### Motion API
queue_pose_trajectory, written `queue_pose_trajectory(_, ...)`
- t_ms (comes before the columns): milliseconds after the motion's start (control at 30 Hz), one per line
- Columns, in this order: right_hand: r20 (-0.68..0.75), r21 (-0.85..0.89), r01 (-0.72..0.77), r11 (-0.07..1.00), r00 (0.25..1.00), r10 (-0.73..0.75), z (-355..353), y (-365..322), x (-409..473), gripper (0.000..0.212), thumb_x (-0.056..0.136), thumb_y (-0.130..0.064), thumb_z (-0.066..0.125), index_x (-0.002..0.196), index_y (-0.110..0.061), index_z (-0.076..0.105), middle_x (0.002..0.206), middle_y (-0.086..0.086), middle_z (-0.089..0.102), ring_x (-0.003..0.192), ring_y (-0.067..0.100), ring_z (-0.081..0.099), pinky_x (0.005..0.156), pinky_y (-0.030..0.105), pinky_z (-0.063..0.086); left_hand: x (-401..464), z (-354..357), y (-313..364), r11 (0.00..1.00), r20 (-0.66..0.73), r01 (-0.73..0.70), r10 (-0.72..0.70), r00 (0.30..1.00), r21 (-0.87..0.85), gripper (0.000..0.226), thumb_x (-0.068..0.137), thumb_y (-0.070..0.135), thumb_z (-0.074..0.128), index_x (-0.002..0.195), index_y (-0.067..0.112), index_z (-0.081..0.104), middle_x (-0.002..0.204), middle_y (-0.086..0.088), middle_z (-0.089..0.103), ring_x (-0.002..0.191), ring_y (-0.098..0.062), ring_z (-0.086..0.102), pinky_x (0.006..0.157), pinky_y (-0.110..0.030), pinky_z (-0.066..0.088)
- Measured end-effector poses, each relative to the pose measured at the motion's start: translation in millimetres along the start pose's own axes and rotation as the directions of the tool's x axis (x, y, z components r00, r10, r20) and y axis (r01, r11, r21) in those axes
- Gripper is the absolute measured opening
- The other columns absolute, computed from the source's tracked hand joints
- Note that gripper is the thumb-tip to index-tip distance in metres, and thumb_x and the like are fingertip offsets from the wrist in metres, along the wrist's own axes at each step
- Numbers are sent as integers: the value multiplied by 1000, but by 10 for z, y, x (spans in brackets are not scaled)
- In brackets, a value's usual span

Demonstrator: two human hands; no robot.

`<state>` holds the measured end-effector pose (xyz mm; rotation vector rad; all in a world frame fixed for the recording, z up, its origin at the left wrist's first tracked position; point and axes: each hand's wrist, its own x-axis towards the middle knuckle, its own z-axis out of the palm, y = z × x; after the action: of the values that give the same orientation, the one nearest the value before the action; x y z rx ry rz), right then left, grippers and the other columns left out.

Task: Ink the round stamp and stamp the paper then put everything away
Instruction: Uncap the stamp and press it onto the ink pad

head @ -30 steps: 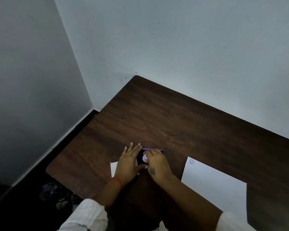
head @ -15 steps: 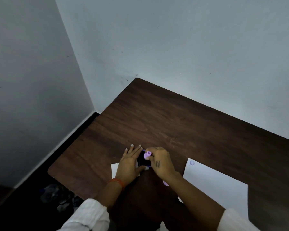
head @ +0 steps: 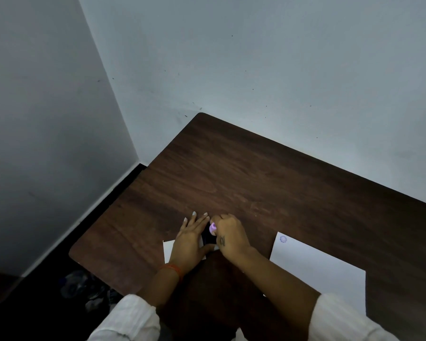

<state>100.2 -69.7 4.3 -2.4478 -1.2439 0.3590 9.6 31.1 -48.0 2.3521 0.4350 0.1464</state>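
Note:
My right hand [head: 228, 236] grips a small round stamp with a pale purple top [head: 212, 227], fingers curled around it. The stamp sits over a dark ink pad [head: 208, 239] that shows only between my two hands. My left hand [head: 191, 241] lies flat, fingers spread, beside the pad and over a small white sheet [head: 169, 251]. A larger white paper [head: 317, 267] lies to the right on the dark wooden table [head: 256, 183]; a round purple stamp mark [head: 283, 239] sits at its far left corner.
The table stands in a room corner, with a pale wall behind and a grey wall to the left. Its left edge drops to a dark floor with some dim clutter [head: 84, 289] below. My white sleeves fill the bottom of the view.
My right hand has turned and closed more tightly around the purple stamp over the ink pad. The purple rim of the pad seen a second ago is now hidden. My left hand stays flat.

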Motion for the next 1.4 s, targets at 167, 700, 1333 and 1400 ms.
queue_pose_trajectory(167, 21, -76, 163, 984, 987, -162, -35, 76, -32, 18, 72, 4, 62, 89, 3, 61, 87, 22, 66, 82, 36, 58, 69, 40, 50, 20, 29, -29, 1000, -8, 3, -3, 1000, -3, 92, 61, 66, 47, 138, 16, 36, 149, -2, 35, 142, -21, 16, 114, -31, 3)
queue_pose_trajectory(700, -56, 20, 61, 998, 997, -60, 42, 162, -212, 20, 76, 4, 61, 94, -3, 65, 97, 17, 68, 93, 31, 60, 78, 36, 49, 6, 0, 1, 1000, 1, 8, -8, 1000, 17, 82, 70, 51, 63, 139, 16, 32, 150, -2, 31, 143, -23, 15, 114, -31, 2)
queue_pose_trajectory(1333, 1, 97, -80, 992, 997, 80, -42, 35, -215, 17, 80, -5, 59, 97, -2, 62, 103, 18, 64, 98, 30, 57, 83, 37, 47, 8, -54, 60, 1000, 33, 23, -23, 999, 5, 86, 68, 57, 59, 138, 15, 34, 150, -4, 33, 142, -24, 16, 116, -35, 5)
queue_pose_trajectory(1400, -9, 375, -183, 909, 980, 201, -123, 91, -208, 9, 80, -4, 57, 80, -3, 66, 86, 17, 68, 79, 27, 62, 72, 35, 49, 2, -66, 67, 1000, 26, 22, -22, 999, 17, 92, 61, 66, 47, 137, 16, 35, 149, -3, 35, 142, -25, 18, 116, -36, 7)
